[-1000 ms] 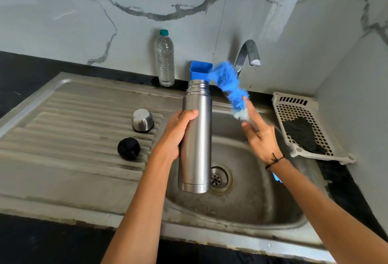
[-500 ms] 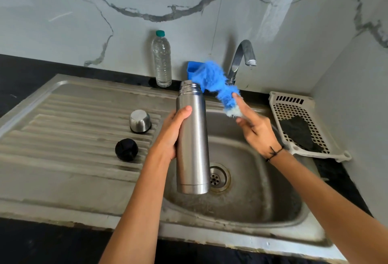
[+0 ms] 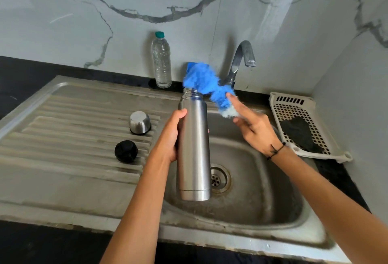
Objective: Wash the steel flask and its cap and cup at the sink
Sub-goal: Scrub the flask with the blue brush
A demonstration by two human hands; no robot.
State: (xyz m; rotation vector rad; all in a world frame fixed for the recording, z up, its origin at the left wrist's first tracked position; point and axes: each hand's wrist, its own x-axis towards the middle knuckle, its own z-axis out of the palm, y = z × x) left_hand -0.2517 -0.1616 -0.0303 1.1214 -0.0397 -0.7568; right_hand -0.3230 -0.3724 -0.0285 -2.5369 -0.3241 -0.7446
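My left hand [image 3: 170, 136] grips the open steel flask [image 3: 194, 148] upright over the sink basin [image 3: 262, 181]. My right hand [image 3: 255, 126] holds a bottle brush with fluffy blue bristles [image 3: 206, 84]; the bristle tip sits right at the flask's mouth. The brush handle is hidden behind that hand. On the ribbed drainboard [image 3: 69, 129] to the left, the steel cup [image 3: 140, 122] stands upside down and the black cap [image 3: 126, 151] lies in front of it.
A tap [image 3: 241, 62] arches over the basin's back edge, with no water running. A clear plastic bottle [image 3: 161, 60] stands against the marble wall. At the right sits a white basket [image 3: 302, 123] holding a dark scrub pad [image 3: 300, 133]. A drain [image 3: 219, 177] shows below the flask.
The brush has swung left, from beside the flask to its mouth. My left hand keeps the flask upright in about the same place.
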